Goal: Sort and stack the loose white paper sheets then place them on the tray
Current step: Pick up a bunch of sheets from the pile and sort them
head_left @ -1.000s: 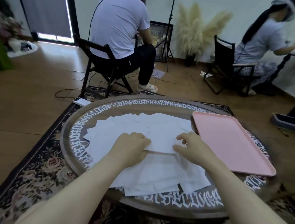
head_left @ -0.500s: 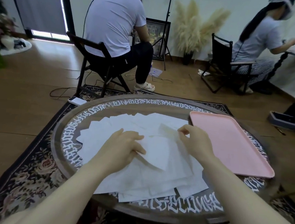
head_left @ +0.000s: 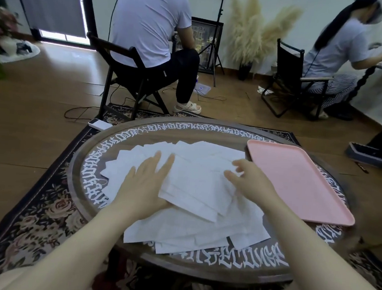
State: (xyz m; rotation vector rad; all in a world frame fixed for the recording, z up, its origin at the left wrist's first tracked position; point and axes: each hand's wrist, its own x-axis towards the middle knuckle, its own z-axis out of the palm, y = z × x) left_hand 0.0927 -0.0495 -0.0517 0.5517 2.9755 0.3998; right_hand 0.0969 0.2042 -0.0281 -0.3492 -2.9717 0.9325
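**Gathering thin, slippery sheets from a loose heap**

Spreading across the middle of the round worktop (head_left: 198, 273), the white paper sheets (head_left: 195, 191) lie in an overlapping, fanned pile, corners pointing every way, with the near edges reaching almost to the worktop's rim. The pink tray (head_left: 296, 185) sits to the right of the pile, its left edge just beside the far sheets, and nothing lies on it.

The left hand (head_left: 145, 184) rests flat on the left part of the pile, fingers (head_left: 156, 162) straight and slightly apart, pressing paper down rather than gripping it. The right hand (head_left: 249, 181) hovers at or touches the right part of the pile, fingers loosely bent and apart; no sheet is plainly pinched.

These sheets look light, limp and slick against each other, so they will likely slide and skew under a sideways push and buckle if lifted by one corner. Squaring them probably calls for palms pushing inward on opposite edges, then a pinch along a long edge, thumb above and fingers beneath, carrying the stack level to the tray.
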